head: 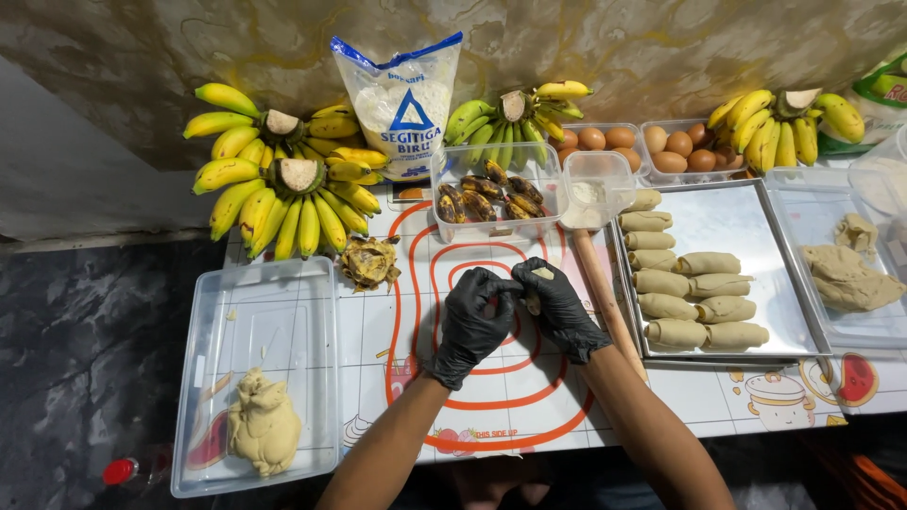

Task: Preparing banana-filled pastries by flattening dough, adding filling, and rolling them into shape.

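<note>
Marbled wall and a tiled worktop frame the scene: at its middle, over a white silicone mat with orange rings [491,378], the black-gloved left hand [475,316] and right hand [559,307] pinch fingers shut on a small pale dough piece [539,288]. Soft, tacky dough could tear or cling to glossy gloves if squeezed hard. Smooth wrapped rolls [690,297] fill the steel tray [756,227] toward the right edge; a clear plastic tub [274,283] holds lumpy dough at the left corner.

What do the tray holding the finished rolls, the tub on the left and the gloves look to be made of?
Tray: likely metal, brushed silver with a dull sheen and rolled rim. Tub: clear plastic, see-through with the patterned cloth showing beneath. Gloves on the left hand and right hand: thin black rubbery material, probably nitrile or latex, with wrinkles and a slight gloss.
</note>
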